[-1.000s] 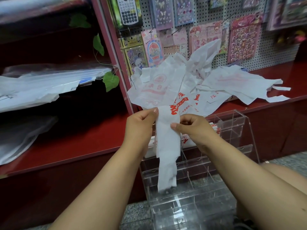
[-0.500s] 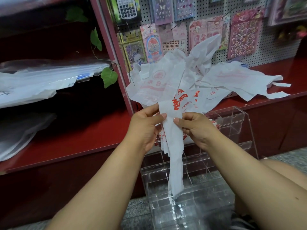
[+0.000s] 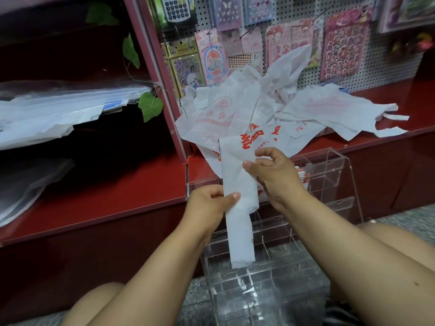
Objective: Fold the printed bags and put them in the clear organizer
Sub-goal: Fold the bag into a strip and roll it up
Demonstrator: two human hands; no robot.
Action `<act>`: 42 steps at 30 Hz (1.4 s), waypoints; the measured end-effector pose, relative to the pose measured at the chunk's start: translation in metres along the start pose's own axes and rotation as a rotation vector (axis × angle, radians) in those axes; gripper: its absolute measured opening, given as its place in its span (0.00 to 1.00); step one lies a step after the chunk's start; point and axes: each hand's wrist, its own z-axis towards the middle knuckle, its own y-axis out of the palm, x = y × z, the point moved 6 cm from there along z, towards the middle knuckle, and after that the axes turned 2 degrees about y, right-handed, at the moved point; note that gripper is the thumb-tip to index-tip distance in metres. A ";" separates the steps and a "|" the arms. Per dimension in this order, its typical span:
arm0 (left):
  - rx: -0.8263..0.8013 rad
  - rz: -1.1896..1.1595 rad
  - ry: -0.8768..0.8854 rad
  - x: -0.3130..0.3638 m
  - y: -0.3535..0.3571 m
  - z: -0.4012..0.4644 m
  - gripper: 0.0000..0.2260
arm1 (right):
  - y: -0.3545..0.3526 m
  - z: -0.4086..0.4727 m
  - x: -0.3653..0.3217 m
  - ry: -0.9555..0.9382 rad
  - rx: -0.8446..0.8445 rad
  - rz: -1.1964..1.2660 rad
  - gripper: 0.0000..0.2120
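Note:
A white printed bag point(image 3: 236, 175), folded into a long narrow strip with red lettering at its top, hangs upright in front of me. My left hand point(image 3: 209, 205) pinches its left edge about halfway down. My right hand point(image 3: 273, 175) pinches its right edge higher up, thumb on the front. The strip's lower end dangles over the clear organizer point(image 3: 329, 175), a tiered acrylic rack standing on the floor against the shelf. A loose pile of white bags with red print point(image 3: 313, 109) lies on the red shelf behind.
The red shelf point(image 3: 113, 191) runs left to right at knee height. A pegboard with sticker packs point(image 3: 339, 45) rises behind the pile. Clear plastic sheets point(image 3: 47, 114) lie stacked on the left shelves. My knees show at the bottom over a speckled floor.
My left hand slid down the strip from near the top to its middle. The bag now hangs flatter and wider at the top, and the camera has tilted down a little.

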 end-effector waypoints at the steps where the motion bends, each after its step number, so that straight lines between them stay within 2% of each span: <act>1: 0.037 -0.018 0.018 0.000 -0.005 0.001 0.01 | 0.001 0.000 0.003 0.029 -0.033 -0.027 0.14; 3: 0.116 -0.074 0.043 0.002 -0.015 0.004 0.01 | 0.003 0.000 0.009 0.076 -0.122 -0.161 0.15; 6: 0.221 -0.131 0.072 0.002 -0.030 0.006 0.03 | 0.011 -0.007 0.019 0.085 -0.306 -0.525 0.12; 8: 0.252 -0.157 0.080 0.002 -0.035 0.006 0.04 | 0.020 -0.014 0.030 0.081 -0.394 -0.619 0.08; 11: 0.246 -0.205 0.069 0.000 -0.039 0.005 0.04 | 0.027 -0.018 0.043 0.083 -0.409 -0.666 0.04; 14: 0.202 -0.257 0.029 -0.002 -0.038 0.004 0.04 | 0.028 -0.020 0.054 0.203 -0.443 -0.587 0.04; 19: 0.139 -0.210 -0.034 -0.007 -0.039 0.004 0.06 | 0.030 -0.017 0.061 0.316 -0.476 -0.243 0.05; 21: 0.130 -0.152 -0.044 -0.011 -0.040 0.005 0.07 | 0.029 -0.014 0.061 0.359 -0.454 -0.131 0.10; 25: 0.118 -0.099 -0.018 -0.011 -0.041 0.004 0.01 | 0.032 -0.010 0.063 0.402 -0.425 0.196 0.25; 26: 0.110 -0.082 0.001 -0.010 -0.040 0.003 0.01 | 0.033 -0.010 0.063 0.409 -0.425 0.253 0.25; 27: 0.097 -0.057 0.024 -0.009 -0.039 0.002 0.02 | 0.033 -0.010 0.062 0.402 -0.424 0.261 0.23; 32: 0.067 0.036 0.046 -0.009 -0.034 0.003 0.01 | 0.028 -0.012 0.061 0.284 -0.369 -0.025 0.10; 33: 0.067 0.070 0.052 -0.010 -0.035 0.004 0.01 | 0.028 -0.012 0.059 0.253 -0.358 -0.036 0.11; 36: 0.069 0.094 0.049 -0.012 -0.035 0.004 0.04 | 0.026 -0.011 0.054 0.164 -0.323 -0.073 0.24; 39: 0.136 0.122 -0.027 -0.015 -0.042 0.007 0.19 | 0.024 -0.010 0.047 0.075 -0.328 -0.147 0.34; 40: 0.117 0.117 -0.085 -0.017 -0.042 0.007 0.21 | 0.024 -0.010 0.045 0.058 -0.340 -0.171 0.36; 42: -0.003 0.032 -0.242 -0.019 -0.035 0.003 0.14 | 0.024 -0.011 0.042 0.037 -0.358 -0.238 0.38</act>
